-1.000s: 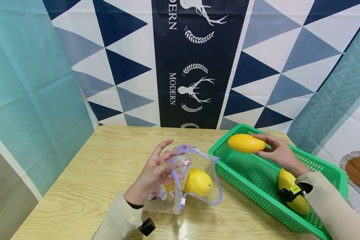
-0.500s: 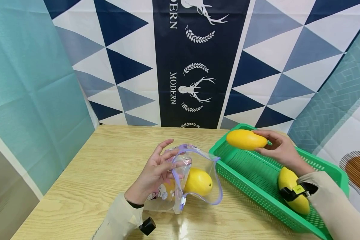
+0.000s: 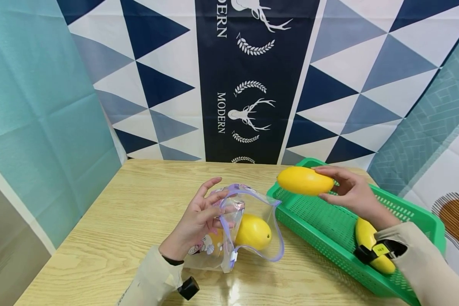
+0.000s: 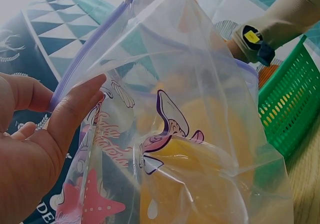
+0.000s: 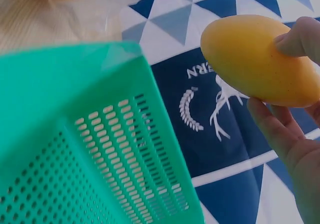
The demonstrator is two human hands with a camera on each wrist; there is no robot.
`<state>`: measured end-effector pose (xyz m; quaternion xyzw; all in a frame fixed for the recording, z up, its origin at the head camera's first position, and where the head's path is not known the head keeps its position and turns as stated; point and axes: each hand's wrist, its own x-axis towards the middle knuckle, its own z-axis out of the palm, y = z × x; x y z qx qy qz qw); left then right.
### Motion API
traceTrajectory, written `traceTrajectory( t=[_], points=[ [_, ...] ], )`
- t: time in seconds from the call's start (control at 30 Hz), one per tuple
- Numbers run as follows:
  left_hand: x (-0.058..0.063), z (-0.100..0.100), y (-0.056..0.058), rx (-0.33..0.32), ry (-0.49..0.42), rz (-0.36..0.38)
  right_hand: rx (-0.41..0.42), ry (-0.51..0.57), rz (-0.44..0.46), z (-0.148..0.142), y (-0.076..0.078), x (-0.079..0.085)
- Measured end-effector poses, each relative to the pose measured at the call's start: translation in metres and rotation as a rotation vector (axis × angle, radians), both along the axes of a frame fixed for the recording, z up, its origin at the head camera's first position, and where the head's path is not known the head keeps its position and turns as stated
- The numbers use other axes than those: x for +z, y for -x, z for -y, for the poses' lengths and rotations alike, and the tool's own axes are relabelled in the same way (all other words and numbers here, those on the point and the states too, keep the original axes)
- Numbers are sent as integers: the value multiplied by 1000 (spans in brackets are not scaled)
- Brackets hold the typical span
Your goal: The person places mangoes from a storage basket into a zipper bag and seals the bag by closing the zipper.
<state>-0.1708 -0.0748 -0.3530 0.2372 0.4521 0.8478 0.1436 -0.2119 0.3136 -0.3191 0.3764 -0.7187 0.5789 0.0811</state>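
Note:
My right hand (image 3: 352,192) holds a yellow mango (image 3: 303,181) by one end, over the far left end of the green basket. In the right wrist view, the thumb and fingers pinch that mango (image 5: 255,59) from opposite sides. My left hand (image 3: 193,221) holds the purple-edged rim of a clear printed zip bag (image 3: 208,262), whose mouth gapes to the right. Some of the left fingers show through the plastic, inside the bag. Another yellow mango (image 3: 254,231) lies in the bag near its mouth, with more yellow-orange behind the print.
The green perforated basket (image 3: 317,219) stands on the right of the wooden table (image 3: 111,238). A yellow fruit (image 3: 364,233) lies in it, partly hidden by my right wrist strap. Patterned cloth (image 3: 245,106) hangs behind the table. A white zip slider (image 3: 234,256) sits on the bag's rim.
My right hand has carried the mango left, out toward the basket's left rim and nearer to the bag. The left hand and the bag stay in place.

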Motion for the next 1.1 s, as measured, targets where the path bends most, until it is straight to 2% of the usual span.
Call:
traceTrajectory(
  t=[0.13, 0.27, 0.5, 0.77, 1.1],
  points=[
    [0, 0, 0, -3, 2, 1, 11, 2, -13, 6, -5, 2],
    [0, 0, 0, -4, 5, 4, 70, 6, -34, 12, -10, 5],
    [0, 0, 0, -10, -1, 1, 117, 0, -59, 22, -18, 9],
    [0, -1, 1, -3, 0, 1, 231, 64, -99, 29, -27, 12],
    [0, -2, 0, 8, 15, 9, 402, 86, -133, 41, -34, 5]
  ],
)
